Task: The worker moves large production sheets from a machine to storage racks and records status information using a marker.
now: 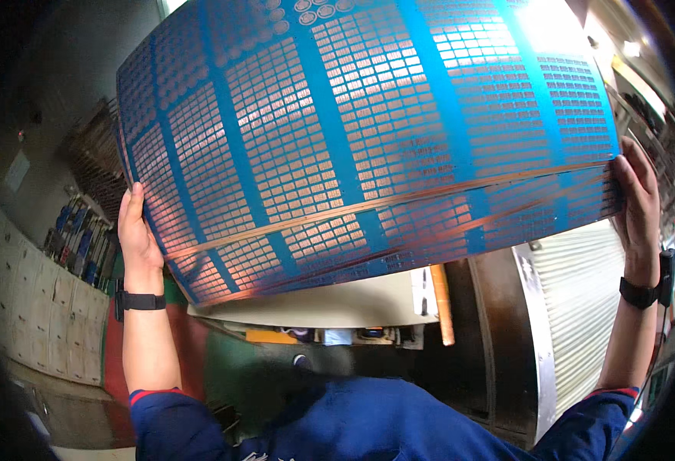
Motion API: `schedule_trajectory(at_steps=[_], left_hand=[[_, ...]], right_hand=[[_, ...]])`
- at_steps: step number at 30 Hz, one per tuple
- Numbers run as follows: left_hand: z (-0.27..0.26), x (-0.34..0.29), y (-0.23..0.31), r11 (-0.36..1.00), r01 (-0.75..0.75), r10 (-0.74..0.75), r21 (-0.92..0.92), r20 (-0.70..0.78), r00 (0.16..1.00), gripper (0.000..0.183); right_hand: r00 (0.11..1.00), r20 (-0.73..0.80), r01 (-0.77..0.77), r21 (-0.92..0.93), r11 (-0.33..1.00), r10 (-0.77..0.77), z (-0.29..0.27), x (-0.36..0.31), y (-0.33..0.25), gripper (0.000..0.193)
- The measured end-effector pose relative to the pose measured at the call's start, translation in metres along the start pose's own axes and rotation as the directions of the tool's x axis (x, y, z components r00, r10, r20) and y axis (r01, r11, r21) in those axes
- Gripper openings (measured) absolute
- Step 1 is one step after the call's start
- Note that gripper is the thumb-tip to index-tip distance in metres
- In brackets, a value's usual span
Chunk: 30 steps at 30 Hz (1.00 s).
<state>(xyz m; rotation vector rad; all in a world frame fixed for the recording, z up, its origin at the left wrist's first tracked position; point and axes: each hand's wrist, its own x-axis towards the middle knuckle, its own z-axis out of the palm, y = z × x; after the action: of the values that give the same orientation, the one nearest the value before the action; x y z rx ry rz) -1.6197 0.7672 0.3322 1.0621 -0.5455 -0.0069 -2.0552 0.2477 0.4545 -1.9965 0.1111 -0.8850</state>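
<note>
A large, thin patterned sheet (337,146) is held up in front of me, blue with rows of small copper-coloured rectangles and some round shapes near its far edge. A bright crease or band runs across its lower part, and the strip below it is angled differently. My left hand (139,230) grips the sheet's left edge, its thumb and fingers pressed together at the rim. At the right edge, my right hand (637,184) is closed on the sheet, some fingers hidden behind it. Strong light washes out the upper right corner.
Beneath the sheet stands a pale-topped table (314,307) with items on a shelf below. White lockers (38,292) line the left side, near a rack of dark items (84,238). A ribbed whitish panel (583,284) and a dark cabinet (503,338) stand at right.
</note>
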Motion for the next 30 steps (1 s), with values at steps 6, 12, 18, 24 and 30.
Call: schedule_trajectory(at_steps=[6, 12, 18, 24, 30], left_hand=[[-0.018, -0.002, -0.008, 0.983, -0.129, 0.142, 0.133, -0.090, 0.986, 0.032], [-0.028, 0.043, -0.017, 0.949, -0.192, 0.185, 0.250, 0.053, 0.981, 0.021], [-0.036, 0.044, -0.056, 0.987, -0.161, 0.162, -0.018, 0.043, 0.986, 0.024], [-0.075, 0.041, -0.075, 0.984, -0.179, 0.179, 0.001, -0.033, 0.983, 0.029], [-0.083, 0.021, -0.082, 0.951, -0.305, 0.307, 0.050, -0.035, 0.951, 0.038]], right_hand=[[0.997, -0.007, -0.080, -0.154, 0.985, 0.080, 0.029, -0.013, 0.078, 0.053], [0.985, -0.156, 0.018, -0.294, 0.956, -0.067, 0.046, -0.025, 0.124, 0.045], [0.967, -0.226, -0.001, -0.467, 0.884, -0.119, 0.049, -0.020, 0.173, 0.038], [0.983, -0.173, 0.009, -0.269, 0.963, -0.057, 0.122, -0.021, 0.205, 0.030], [0.980, -0.197, -0.026, -0.193, 0.981, -0.013, 0.133, -0.035, 0.241, 0.024]])
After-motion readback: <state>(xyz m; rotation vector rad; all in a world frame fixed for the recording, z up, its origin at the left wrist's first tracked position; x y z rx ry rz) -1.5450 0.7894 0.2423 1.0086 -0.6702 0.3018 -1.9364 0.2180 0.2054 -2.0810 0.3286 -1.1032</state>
